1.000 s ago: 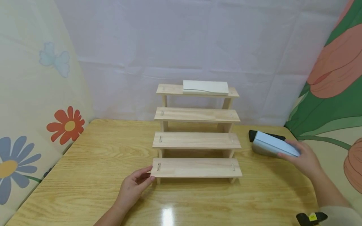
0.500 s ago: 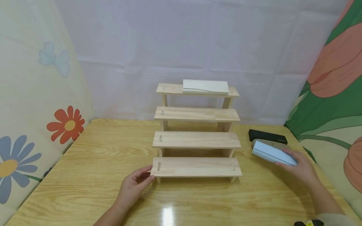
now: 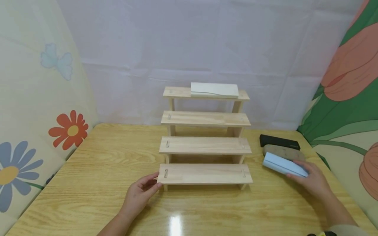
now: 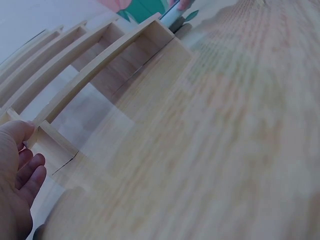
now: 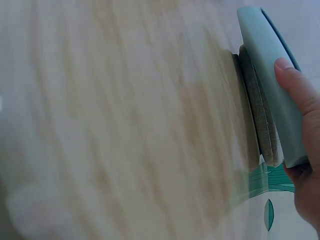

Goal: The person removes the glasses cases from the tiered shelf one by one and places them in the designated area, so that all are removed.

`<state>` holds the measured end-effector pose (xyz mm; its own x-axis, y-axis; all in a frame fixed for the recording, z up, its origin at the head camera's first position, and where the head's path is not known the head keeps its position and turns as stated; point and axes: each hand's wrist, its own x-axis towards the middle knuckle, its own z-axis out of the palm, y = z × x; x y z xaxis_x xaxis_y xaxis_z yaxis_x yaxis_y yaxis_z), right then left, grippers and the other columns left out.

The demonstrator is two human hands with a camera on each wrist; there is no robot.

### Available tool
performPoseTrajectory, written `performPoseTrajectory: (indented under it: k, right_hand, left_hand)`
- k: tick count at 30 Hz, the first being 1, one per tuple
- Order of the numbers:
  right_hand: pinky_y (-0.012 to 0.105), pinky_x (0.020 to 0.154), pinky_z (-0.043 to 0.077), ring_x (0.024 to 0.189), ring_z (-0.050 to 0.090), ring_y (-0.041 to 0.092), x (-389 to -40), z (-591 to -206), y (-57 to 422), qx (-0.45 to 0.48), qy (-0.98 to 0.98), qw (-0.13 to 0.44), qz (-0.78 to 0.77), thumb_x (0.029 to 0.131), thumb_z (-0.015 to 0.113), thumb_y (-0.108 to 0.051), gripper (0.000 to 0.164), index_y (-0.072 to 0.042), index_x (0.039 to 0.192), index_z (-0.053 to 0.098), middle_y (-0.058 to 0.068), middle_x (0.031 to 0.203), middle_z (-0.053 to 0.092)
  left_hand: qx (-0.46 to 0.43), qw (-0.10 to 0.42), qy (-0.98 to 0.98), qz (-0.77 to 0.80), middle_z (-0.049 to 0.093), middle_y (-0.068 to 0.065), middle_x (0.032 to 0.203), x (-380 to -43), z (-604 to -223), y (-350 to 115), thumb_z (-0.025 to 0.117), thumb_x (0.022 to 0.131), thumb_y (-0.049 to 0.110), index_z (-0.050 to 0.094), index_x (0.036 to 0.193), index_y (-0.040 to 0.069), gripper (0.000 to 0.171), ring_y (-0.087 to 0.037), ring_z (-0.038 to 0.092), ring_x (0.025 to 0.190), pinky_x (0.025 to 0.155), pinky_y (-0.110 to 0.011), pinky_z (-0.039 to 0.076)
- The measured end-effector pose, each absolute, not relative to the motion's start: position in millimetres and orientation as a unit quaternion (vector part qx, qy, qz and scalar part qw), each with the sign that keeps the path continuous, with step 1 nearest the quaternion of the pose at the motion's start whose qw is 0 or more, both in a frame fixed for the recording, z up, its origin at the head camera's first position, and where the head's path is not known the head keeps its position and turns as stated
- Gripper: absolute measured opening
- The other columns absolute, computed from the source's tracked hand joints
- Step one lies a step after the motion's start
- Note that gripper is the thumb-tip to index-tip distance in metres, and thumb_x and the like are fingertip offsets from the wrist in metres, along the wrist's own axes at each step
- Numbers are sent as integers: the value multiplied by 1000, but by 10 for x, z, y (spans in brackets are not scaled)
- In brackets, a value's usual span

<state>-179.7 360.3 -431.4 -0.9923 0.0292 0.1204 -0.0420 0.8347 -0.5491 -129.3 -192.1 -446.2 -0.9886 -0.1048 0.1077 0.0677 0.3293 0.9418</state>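
A four-step wooden display stand [image 3: 205, 144] stands mid-table. At the left end of its lowest step, my left hand [image 3: 138, 196] pinches the corner between thumb and fingers; the left wrist view shows that thumb [image 4: 22, 131] against the board's end. My right hand [image 3: 314, 178] grips a light blue glasses case [image 3: 283, 165] by its right end. In the right wrist view the thumb [image 5: 290, 80] lies across the blue case [image 5: 272, 85]. Just behind it lie a grey-brown glasses case [image 3: 284, 152] and a black case [image 3: 279, 142]. A white glasses case [image 3: 214, 90] rests on the top step.
The wood-grain table [image 3: 118, 157] backs onto a white cloth [image 3: 147, 49]. Printed cloth with flowers hangs at the left [image 3: 26, 98] and right [image 3: 351, 108].
My right hand has brought the blue glasses case toward me and lower, uncovering the grey-brown and black cases behind it. The left hand stays at the stand's lowest step.
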Motion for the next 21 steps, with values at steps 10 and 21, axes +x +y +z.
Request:
performPoseTrajectory:
  k: [10, 21]
  right_hand:
    - [71, 99, 31, 127, 32, 59, -1802, -4376, 3648, -4, -959, 34, 281, 85, 75, -43, 79, 4, 141, 45, 40, 143, 35]
    - [69, 98, 34, 125, 35, 58, -1806, -4411, 3675, 5, -959, 36, 280, 83, 77, -41, 79, 5, 140, 46, 41, 140, 37]
  left_hand:
    - [15, 74, -812, -579, 66, -19, 124, -1302, -4471, -1924, 75, 86, 10, 66, 121, 0, 38, 7, 59, 89, 79, -11, 54]
    - [12, 74, -807, -586, 65, -18, 126, -1304, -4487, -1928, 75, 86, 10, 66, 121, 0, 38, 7, 59, 90, 79, -12, 55]
